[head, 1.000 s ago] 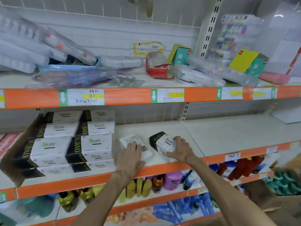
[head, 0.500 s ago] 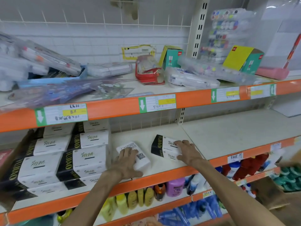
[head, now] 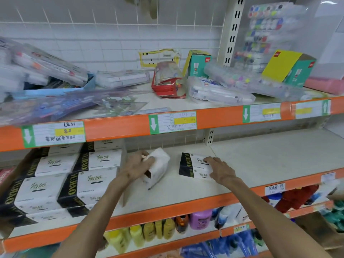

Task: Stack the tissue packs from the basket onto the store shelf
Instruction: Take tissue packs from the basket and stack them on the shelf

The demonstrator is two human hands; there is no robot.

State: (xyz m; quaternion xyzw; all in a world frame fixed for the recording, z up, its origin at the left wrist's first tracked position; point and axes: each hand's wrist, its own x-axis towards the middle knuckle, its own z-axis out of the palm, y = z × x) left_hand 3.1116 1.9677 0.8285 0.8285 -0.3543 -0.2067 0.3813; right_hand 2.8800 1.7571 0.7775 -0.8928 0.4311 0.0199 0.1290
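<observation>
Head view: both forearms reach over the middle shelf [head: 270, 155]. The left hand [head: 136, 167] curls its fingers round a white tissue pack [head: 161, 164], tilted up on the shelf. The right hand [head: 222, 171] lies with straight fingers on a black-ended tissue pack [head: 191, 167], right of the stacked packs [head: 74, 183].

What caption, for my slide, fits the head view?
Left hand grips one tissue pack; right hand touches another on the shelf.

- The left hand [head: 136, 167] grips a white tissue pack [head: 160, 164], held tilted over the shelf [head: 260, 161].
- The right hand [head: 222, 171] rests its fingers on a black-and-white tissue pack [head: 191, 165] lying flat under them.
- Stacked packs [head: 89, 185] stand just left of the left hand.
</observation>
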